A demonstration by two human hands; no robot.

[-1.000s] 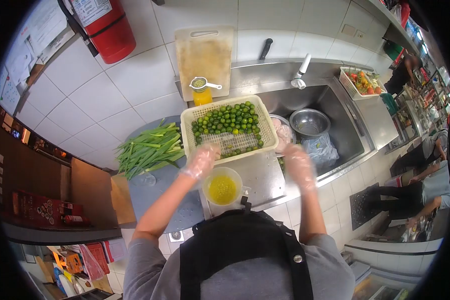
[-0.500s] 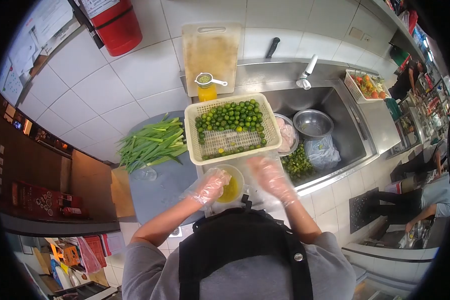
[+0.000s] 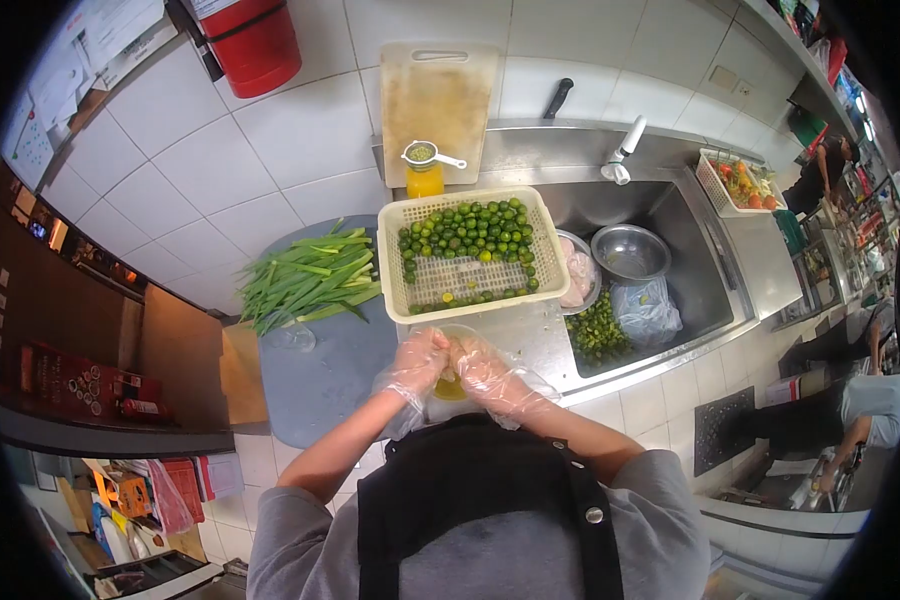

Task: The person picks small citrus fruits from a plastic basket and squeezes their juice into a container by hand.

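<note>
My left hand [image 3: 418, 360] and my right hand [image 3: 482, 374], both in clear plastic gloves, meet over a bowl [image 3: 460, 328]. Yellow-green juice [image 3: 450, 389] shows in the bowl below them. The fingers of both hands are closed and pressed together; whatever they hold is hidden. Just beyond the hands stands a cream plastic basket [image 3: 490, 309] with small green citrus fruits [image 3: 475, 230] in it. Behind the basket, a small strainer [image 3: 421, 153] rests on a container of orange-yellow liquid [image 3: 425, 182].
Long green leaves [image 3: 310, 275] lie on a grey surface [image 3: 320, 390] at left. The sink [image 3: 705, 290] on the right holds a metal bowl [image 3: 630, 250], a plastic bag [image 3: 645, 308] and green citrus pieces [image 3: 597, 330]. A cutting board [image 3: 440, 95] leans against the wall.
My right hand has moved left from beside the bowl to meet my left hand above it. My left hand has shifted slightly. The whole view has turned a little.
</note>
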